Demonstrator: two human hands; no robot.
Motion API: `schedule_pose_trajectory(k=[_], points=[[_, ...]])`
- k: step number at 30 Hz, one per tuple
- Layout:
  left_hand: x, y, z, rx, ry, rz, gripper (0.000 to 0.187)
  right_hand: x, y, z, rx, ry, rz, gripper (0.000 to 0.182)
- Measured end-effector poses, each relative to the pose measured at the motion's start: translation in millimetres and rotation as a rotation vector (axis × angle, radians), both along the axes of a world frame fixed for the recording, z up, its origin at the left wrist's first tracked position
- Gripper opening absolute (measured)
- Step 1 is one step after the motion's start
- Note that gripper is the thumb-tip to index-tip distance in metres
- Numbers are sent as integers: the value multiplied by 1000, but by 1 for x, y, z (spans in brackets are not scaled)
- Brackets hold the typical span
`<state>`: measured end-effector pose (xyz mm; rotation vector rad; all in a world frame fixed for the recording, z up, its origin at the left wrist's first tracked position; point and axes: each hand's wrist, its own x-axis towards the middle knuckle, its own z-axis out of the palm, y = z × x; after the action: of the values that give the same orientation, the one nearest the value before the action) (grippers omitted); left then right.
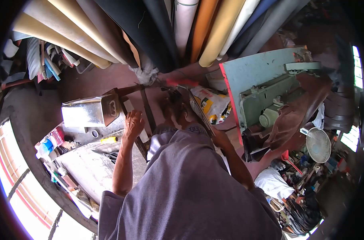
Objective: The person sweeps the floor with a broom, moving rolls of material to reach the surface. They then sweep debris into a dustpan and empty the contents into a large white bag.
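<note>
- showing its back in the head view, the left hand (134,125) is placed just beside the worktable (84,168), its fingers bent and close together; whether anything is gripped beneath them cannot be told.
- a dark bar (147,106) is located between the two hands, nearer the left.
- the right hand (219,139) is positioned near a narrow strip (200,110); its fingers are partly hidden, so their spread or hold cannot be told.
- on the worktable, a metal tin (80,114) and a yellow object (109,140) are noted near the left hand.
- beyond the right hand, a printed bag (206,101) is seen.
- rolls of material (220,36) are ranged at the far end.
</note>
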<state>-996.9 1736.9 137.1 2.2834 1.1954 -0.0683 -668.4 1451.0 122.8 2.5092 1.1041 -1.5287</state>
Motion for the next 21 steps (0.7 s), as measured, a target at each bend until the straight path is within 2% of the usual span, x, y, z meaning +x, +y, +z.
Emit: schedule_pose_trajectory(k=[2,5,7,8,11,14,17,19,21], points=[[-5,-1,-9,-5,4,14,32,5,4,30,-30,13,-94,59],[-13,-3,-24,6,-12,16,30,2,3,3,73,-40,-132,59],[-13,-4,-28,17,-32,20,28,-5,-16,-96,320,-113,-112,60],[-12,-4,-30,23,-43,23,27,-5,-18,-128,444,-150,-101,61],[-13,-3,-37,88,-24,-48,30,-32,30,-96,30,416,-686,61],[-12,-3,-46,192,-87,-60,18,-52,40,-83,-30,472,-635,55],[-19,-5,-64,178,17,-122,15,-50,42,-51,14,466,-459,57],[-20,-3,-69,158,0,-90,15,-46,24,-41,346,265,-185,59],[-18,0,-68,133,-23,-56,15,-34,2,-31,444,141,-60,61]])
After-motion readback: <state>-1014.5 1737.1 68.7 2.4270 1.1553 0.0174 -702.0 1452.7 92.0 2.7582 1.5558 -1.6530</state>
